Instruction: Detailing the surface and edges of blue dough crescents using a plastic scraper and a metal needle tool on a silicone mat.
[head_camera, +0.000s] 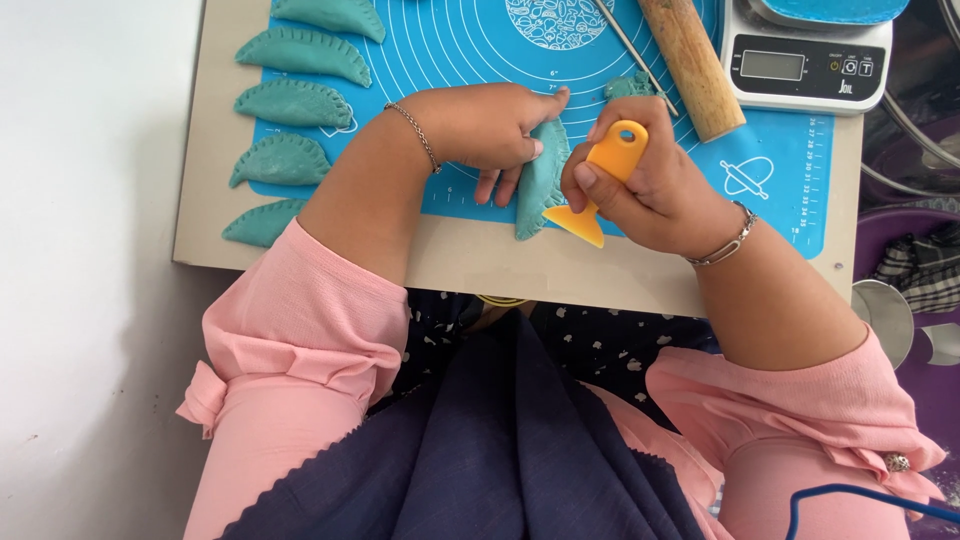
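Note:
A folded half-moon of teal dough (540, 185) lies on the blue silicone mat (450, 50) near the table's front edge. My left hand (492, 125) rests on the dough's left side and holds it down with the fingers. My right hand (640, 175) grips a small yellow plastic scraper (605, 175), its flat blade pressed against the dough's right edge. Both wrists wear thin bracelets.
Several finished teal crimped pastries (295, 102) line the mat's left edge. A wooden rolling pin (692, 62) and a thin metal rod (630, 45) lie at the back right, beside a white kitchen scale (805, 65). A small teal dough lump (628, 86) sits by the rod. Metal lids (885, 315) stand at the right.

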